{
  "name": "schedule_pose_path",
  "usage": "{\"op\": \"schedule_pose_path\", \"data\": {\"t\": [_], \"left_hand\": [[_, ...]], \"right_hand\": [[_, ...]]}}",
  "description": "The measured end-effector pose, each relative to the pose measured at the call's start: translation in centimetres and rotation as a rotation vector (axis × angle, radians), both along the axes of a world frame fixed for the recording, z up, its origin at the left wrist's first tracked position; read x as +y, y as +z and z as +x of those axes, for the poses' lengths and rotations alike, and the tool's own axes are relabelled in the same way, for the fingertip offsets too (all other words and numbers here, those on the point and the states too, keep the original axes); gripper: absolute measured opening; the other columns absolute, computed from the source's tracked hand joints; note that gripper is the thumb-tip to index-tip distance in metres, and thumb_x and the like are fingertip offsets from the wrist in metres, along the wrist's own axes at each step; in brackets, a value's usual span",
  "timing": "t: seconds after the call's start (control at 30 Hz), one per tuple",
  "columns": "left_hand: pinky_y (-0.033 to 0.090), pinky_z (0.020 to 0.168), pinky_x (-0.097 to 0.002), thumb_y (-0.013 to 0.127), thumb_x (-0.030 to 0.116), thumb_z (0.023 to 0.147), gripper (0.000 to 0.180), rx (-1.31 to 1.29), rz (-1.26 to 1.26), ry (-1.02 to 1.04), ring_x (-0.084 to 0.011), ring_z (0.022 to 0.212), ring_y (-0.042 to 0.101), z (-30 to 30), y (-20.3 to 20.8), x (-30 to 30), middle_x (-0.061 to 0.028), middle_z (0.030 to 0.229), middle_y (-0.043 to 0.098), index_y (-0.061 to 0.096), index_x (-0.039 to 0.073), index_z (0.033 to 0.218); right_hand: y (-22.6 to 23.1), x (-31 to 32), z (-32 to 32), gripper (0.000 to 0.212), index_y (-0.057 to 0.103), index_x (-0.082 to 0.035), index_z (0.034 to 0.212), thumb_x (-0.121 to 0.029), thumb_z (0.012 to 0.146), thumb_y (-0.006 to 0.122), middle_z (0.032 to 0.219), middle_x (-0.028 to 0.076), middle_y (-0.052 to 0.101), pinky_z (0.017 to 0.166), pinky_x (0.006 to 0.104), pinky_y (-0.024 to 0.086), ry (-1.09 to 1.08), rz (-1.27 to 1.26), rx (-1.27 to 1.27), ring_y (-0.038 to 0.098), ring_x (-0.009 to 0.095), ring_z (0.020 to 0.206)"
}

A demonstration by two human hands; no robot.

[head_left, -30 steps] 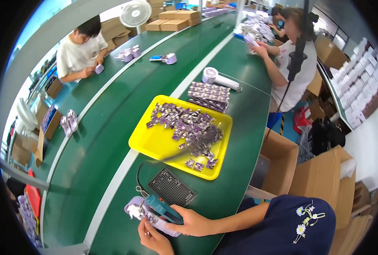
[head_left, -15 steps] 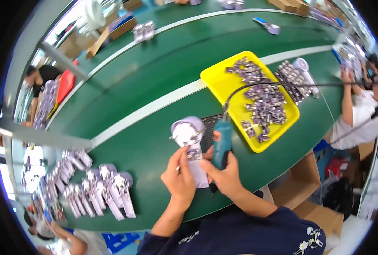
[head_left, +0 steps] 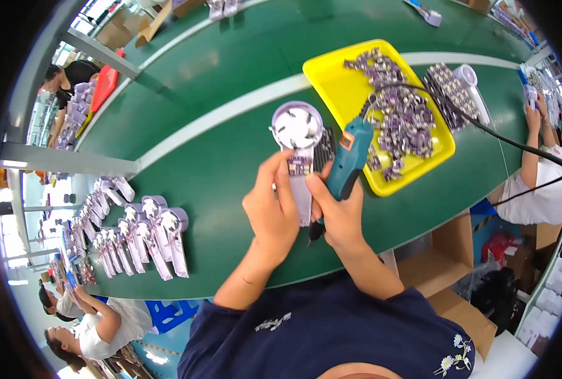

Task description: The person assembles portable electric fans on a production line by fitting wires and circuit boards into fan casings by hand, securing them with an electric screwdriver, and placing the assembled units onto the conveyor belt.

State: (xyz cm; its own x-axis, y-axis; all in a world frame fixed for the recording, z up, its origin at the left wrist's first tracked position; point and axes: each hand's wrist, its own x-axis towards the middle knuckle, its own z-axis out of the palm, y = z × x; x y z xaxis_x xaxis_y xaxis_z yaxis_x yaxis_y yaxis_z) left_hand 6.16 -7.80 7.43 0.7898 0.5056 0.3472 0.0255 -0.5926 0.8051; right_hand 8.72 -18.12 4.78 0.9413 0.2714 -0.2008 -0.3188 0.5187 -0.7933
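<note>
A lilac handheld fan housing [head_left: 303, 196] with white blades [head_left: 296, 128] stands out over the bench, head pointing away from me. Closed on its left side, my left hand [head_left: 271, 205] has fingertips at a small purple circuit board [head_left: 300, 166] in the handle. My right hand [head_left: 343, 218] grips a teal electric screwdriver [head_left: 355, 155], its tip pointing back toward me, and its thumb reaches the handle's right edge. Partly hidden behind the screwdriver is a dark perforated strip [head_left: 324, 146].
Right of the screwdriver, a yellow tray [head_left: 328, 79] holds many circuit boards [head_left: 407, 123]. Beside it lie stacked board panels [head_left: 450, 95] and a lilac fan part [head_left: 466, 76]. Several fan housings [head_left: 161, 237] lie at left. A black cable [head_left: 483, 129] crosses rightward. Co-workers sit on both sides.
The whole view has shifted, so the bench things sit higher in it. Both hands keep hold of the fan housing and screwdriver; the fan head and board now show more plainly.
</note>
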Motion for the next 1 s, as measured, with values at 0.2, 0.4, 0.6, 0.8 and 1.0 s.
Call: {"op": "schedule_pose_path", "data": {"t": [0.2, 0.4, 0.6, 0.8, 1.0], "left_hand": [[0.055, 0.060, -0.0257, 0.049, 0.013, 0.107, 0.023, -0.051, -0.100, 0.009, -0.0125, 0.070, 0.069, 2.8, -3.6, 5.1, -0.0103, 0.087, 0.070, 0.065, 0.000, 0.116], [0.051, 0.075, -0.0326, 0.049, 0.015, 0.105, 0.023, -0.131, 0.079, 0.144, -0.0206, 0.080, 0.067, 15.2, -3.6, 22.0, -0.0147, 0.092, 0.071, 0.068, 0.001, 0.108], [0.050, 0.084, -0.0497, 0.048, 0.023, 0.103, 0.026, -0.033, 0.388, 0.356, -0.0431, 0.094, 0.067, 32.8, -7.4, 38.9, -0.0201, 0.097, 0.073, 0.065, 0.004, 0.101], [0.050, 0.089, -0.0519, 0.048, 0.022, 0.100, 0.023, 0.057, 0.375, 0.459, -0.0452, 0.101, 0.066, 44.6, -9.0, 45.1, -0.0253, 0.102, 0.071, 0.063, 0.005, 0.105], [0.051, 0.089, -0.0504, 0.056, 0.025, 0.097, 0.024, 0.160, 0.388, 0.354, -0.0440, 0.102, 0.067, 49.8, -11.2, 46.4, -0.0242, 0.101, 0.072, 0.065, 0.006, 0.110]], "right_hand": [[-0.7, -2.4, 0.2, 0.021, 0.051, -0.003, 0.110, -0.012, 0.098, 0.065, 0.085, 0.011, 0.068, 0.042, 0.0242, 0.041, 0.082, 0.046, 0.158, 0.051, 0.009, 0.046], [-4.0, -9.6, -2.7, 0.019, 0.050, -0.009, 0.116, -0.020, 0.102, 0.056, 0.077, 0.010, 0.058, 0.037, 0.0278, 0.038, -0.091, -0.056, 0.158, 0.042, 0.013, 0.041], [-6.1, -11.1, -4.2, 0.026, 0.050, -0.012, 0.120, -0.026, 0.101, 0.060, 0.070, 0.006, 0.048, 0.036, 0.0288, 0.038, -0.225, 0.016, 0.196, 0.042, 0.014, 0.041], [-4.7, -12.0, -4.6, 0.032, 0.053, -0.008, 0.111, -0.039, 0.102, 0.056, 0.079, 0.007, 0.055, 0.051, 0.0286, 0.044, -0.028, -0.199, 0.348, 0.051, 0.016, 0.059], [-2.7, -12.1, -3.3, 0.023, 0.055, -0.007, 0.092, -0.027, 0.100, 0.062, 0.076, 0.008, 0.054, 0.059, 0.0298, 0.041, -0.315, 0.253, 0.951, 0.049, 0.016, 0.065]]}}
